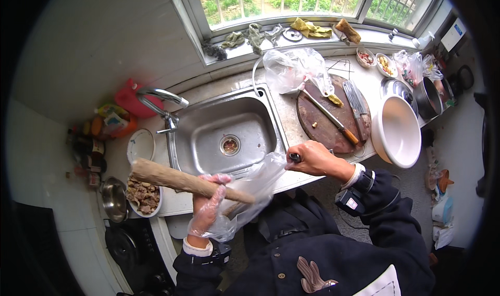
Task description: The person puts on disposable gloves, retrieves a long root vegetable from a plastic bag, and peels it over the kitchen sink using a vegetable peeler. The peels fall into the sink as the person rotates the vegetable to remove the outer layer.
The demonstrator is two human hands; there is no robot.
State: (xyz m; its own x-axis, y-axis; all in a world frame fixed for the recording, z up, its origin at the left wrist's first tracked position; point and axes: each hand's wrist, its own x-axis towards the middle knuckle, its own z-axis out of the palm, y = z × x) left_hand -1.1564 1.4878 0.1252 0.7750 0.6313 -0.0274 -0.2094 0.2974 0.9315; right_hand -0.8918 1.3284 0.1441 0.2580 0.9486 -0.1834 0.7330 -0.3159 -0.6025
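Note:
My left hand, in a clear plastic glove, is closed around a long brown root vegetable, which looks like a yam and lies at a slant over the near edge of the sink. A clear plastic bag hangs about its thin end. At the sink's near right corner my bare right hand grips a black-handled tool; most of that tool is hidden, and the hand is at the bag's edge. Beyond it a cleaver and a long rod with a wooden handle lie on the round chopping board.
The steel sink has a faucet at its left. A bowl of meat pieces, a steel bowl and a white dish stand left. A large white basin stands at the right counter edge. A plastic bag lies behind the board.

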